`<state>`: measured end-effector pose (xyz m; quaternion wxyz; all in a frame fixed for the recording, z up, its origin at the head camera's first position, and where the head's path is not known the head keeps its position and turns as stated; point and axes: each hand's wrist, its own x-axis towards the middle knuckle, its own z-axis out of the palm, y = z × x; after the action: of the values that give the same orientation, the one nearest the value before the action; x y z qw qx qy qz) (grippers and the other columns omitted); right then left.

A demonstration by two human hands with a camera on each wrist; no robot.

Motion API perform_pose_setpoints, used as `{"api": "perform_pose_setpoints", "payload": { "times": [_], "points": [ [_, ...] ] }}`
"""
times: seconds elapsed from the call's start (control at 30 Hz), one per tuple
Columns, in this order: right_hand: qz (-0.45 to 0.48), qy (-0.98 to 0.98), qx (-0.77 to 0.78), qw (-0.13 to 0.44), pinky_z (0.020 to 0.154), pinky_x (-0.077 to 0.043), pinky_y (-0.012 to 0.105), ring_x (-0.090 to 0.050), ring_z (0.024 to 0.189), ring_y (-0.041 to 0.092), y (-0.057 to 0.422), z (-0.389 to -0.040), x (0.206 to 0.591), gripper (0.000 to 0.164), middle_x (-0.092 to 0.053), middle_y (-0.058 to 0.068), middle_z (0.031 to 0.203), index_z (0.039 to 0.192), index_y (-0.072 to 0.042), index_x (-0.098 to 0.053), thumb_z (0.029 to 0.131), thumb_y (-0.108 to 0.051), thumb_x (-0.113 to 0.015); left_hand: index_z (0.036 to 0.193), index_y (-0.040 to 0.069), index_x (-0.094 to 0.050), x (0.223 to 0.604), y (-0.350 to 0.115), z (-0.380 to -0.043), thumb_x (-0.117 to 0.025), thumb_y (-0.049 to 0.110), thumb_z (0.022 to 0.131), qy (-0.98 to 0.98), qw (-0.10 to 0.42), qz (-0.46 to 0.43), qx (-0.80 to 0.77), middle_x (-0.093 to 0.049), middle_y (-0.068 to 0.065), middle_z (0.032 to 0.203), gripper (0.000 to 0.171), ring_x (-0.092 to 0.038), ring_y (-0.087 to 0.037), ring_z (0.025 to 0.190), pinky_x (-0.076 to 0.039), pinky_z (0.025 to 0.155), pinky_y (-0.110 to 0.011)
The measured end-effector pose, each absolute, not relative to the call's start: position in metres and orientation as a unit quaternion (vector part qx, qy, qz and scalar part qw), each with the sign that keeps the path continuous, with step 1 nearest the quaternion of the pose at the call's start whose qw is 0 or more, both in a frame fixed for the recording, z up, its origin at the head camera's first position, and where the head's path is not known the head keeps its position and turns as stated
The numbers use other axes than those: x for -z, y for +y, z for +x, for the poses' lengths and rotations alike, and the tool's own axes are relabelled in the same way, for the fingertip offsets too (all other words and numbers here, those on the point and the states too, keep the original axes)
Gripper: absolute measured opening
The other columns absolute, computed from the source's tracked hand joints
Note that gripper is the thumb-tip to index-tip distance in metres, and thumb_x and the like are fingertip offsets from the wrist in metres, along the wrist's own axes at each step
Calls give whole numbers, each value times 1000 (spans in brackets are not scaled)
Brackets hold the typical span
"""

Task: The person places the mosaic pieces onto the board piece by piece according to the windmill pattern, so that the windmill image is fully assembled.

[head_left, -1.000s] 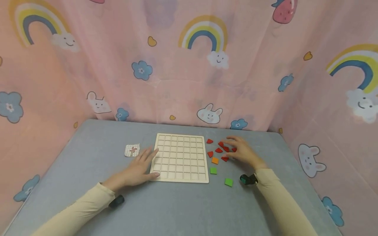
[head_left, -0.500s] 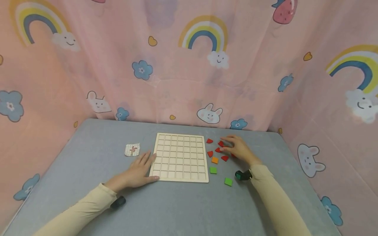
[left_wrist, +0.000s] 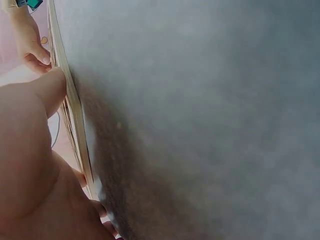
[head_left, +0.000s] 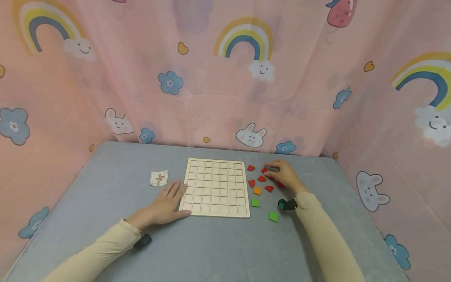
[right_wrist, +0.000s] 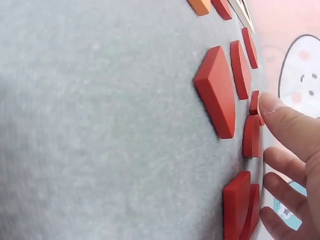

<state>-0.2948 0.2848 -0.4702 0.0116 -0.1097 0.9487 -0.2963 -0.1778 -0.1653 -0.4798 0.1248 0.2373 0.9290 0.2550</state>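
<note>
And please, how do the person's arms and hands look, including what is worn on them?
The left hand and right hand wear no gloves. The long sleeves are plain beige. Each wrist has a small black device; the right one shows some green.

One pale wooden square board with a grid of recesses (head_left: 217,188) and one small white paper card with a printed picture (head_left: 159,178) lie on one grey desk (head_left: 215,250). The flat, smooth-edged loose pieces number two green four-sided pieces (head_left: 273,216), one orange four-sided piece (head_left: 257,191) and, in the right wrist view, eight red curved-edged pieces (right_wrist: 217,92), some partly hidden. There are two hands, one left hand (head_left: 165,205) and one right hand (head_left: 287,176). The pink printed curtain (head_left: 211,113) shows three rainbows (head_left: 243,38) and three rabbit heads (head_left: 251,135).
</note>
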Motion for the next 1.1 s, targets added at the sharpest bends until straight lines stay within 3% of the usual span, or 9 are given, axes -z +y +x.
{"api": "perform_pose_setpoints", "payload": {
  "times": [0.4,0.6,0.9,1.1],
  "points": [
    [-121,957,262,-5,106,-47,60,-60,112,42,281,-299,472,36,-67,25,120,125,4,-75,95,-14,-82,167,-5,-18,474,-162,-177,-64,50,104,935,132,233,-233,-6,-35,172,95,-5,-56,159,-13,122,-74],
    [-120,961,248,-2,105,-48,58,-61,109,40,278,-299,470,35,-69,23,117,124,4,-76,95,-16,-81,168,-3,-14,479,-164,-179,-62,54,104,935,140,233,-228,-2,-33,173,98,0,-54,160,-9,124,-73],
    [-102,957,271,-3,105,-52,56,-69,113,40,273,-296,466,42,-74,24,123,131,7,-70,98,-16,-79,168,-3,-15,483,-165,-179,-59,59,104,933,128,238,-239,-3,-34,173,100,-1,-54,160,-9,123,-73],
    [-102,958,268,-15,101,-55,55,-71,110,38,271,-298,465,41,-76,21,118,133,4,-70,98,-17,-78,168,-4,-17,489,-164,-182,-65,52,103,936,119,236,-233,-6,-33,173,97,-2,-54,160,-10,124,-73]
  ]
}}
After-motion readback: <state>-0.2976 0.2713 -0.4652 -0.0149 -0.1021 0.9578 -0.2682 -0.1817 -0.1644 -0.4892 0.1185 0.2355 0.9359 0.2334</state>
